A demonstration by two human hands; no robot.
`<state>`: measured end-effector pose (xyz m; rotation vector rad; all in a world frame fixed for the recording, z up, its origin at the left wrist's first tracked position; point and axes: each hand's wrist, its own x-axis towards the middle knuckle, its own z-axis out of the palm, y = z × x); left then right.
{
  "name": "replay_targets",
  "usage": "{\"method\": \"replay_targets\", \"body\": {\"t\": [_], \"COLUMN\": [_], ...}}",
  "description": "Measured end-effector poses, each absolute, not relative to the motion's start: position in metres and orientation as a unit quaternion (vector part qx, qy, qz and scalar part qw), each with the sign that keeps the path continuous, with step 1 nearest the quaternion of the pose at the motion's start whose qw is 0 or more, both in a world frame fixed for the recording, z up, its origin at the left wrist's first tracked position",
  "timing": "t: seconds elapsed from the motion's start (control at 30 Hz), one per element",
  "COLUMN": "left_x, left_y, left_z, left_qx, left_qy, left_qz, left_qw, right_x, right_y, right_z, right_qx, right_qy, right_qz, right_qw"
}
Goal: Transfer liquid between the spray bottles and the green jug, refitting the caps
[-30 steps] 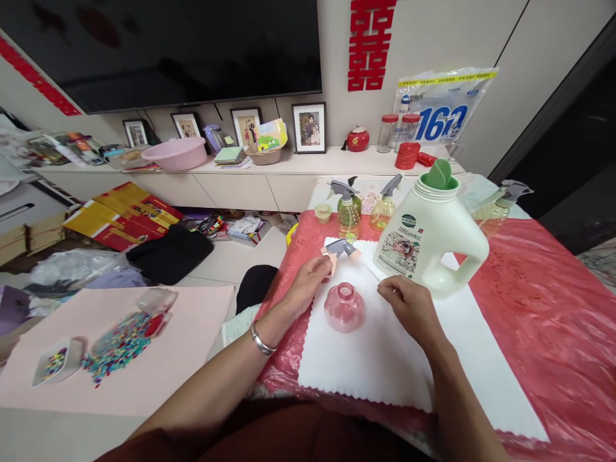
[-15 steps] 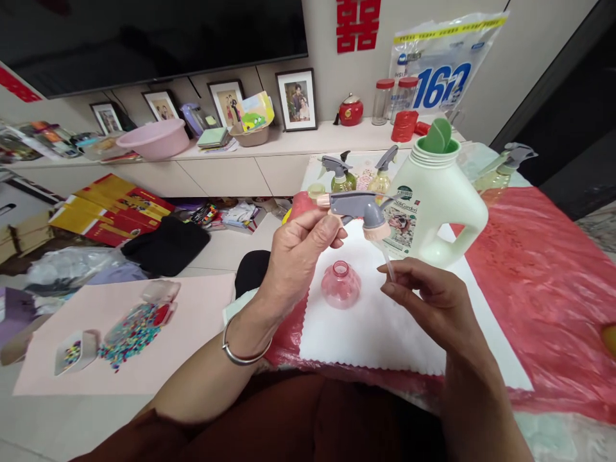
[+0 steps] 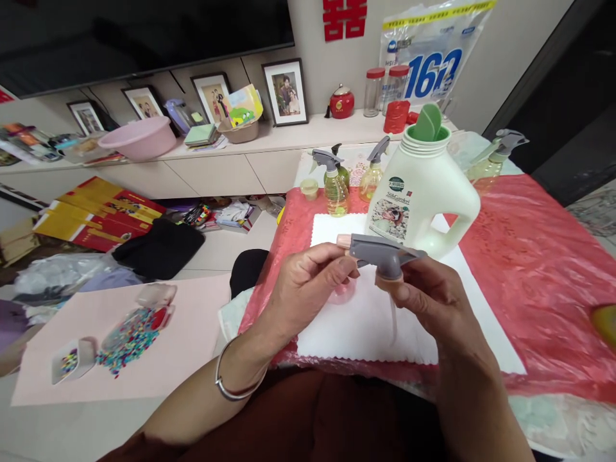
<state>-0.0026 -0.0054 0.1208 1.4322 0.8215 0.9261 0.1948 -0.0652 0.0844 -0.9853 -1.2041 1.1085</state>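
Observation:
Between my two hands is a grey trigger spray head (image 3: 385,251) with a pink nozzle and a thin clear tube hanging down. My left hand (image 3: 310,289) pinches it by the trigger, just under the nozzle. The fingers of my right hand (image 3: 433,295) are closed around its collar at the back end. Behind my left fingertips, a pink clear bottle (image 3: 342,294) stands on a white mat (image 3: 356,330), mostly hidden. A large pale green jug (image 3: 423,192), with a green scoop (image 3: 427,122) in its mouth, stands beyond my hands.
Several spray bottles with grey heads, one of them a clear bottle (image 3: 335,192), stand behind the mat. Red plastic sheeting (image 3: 543,269) covers the table. On the left, colourful small pieces (image 3: 129,340) lie on a pink sheet (image 3: 192,346).
The spray head has come lower, towards me. My right hand has moved up from the tube to the collar, while my left hand keeps its pinch near the trigger.

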Motion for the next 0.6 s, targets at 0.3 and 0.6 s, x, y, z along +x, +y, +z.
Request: {"method": "replay_targets", "body": {"t": [0.3, 0.6], "left_x": [-0.027, -0.025], "left_y": [0.013, 0.012], "left_z": [0.083, 0.02], "left_qx": [0.71, 0.751], "left_qy": [0.367, 0.38], "left_qz": [0.474, 0.325], "left_qw": [0.37, 0.432], "right_x": [0.211, 0.227], "right_y": [-0.065, -0.062], "right_z": [0.085, 0.099], "right_qx": [-0.38, -0.363], "right_qy": [-0.433, -0.286], "right_qz": [0.392, 0.31], "right_qw": [0.717, 0.831]}}
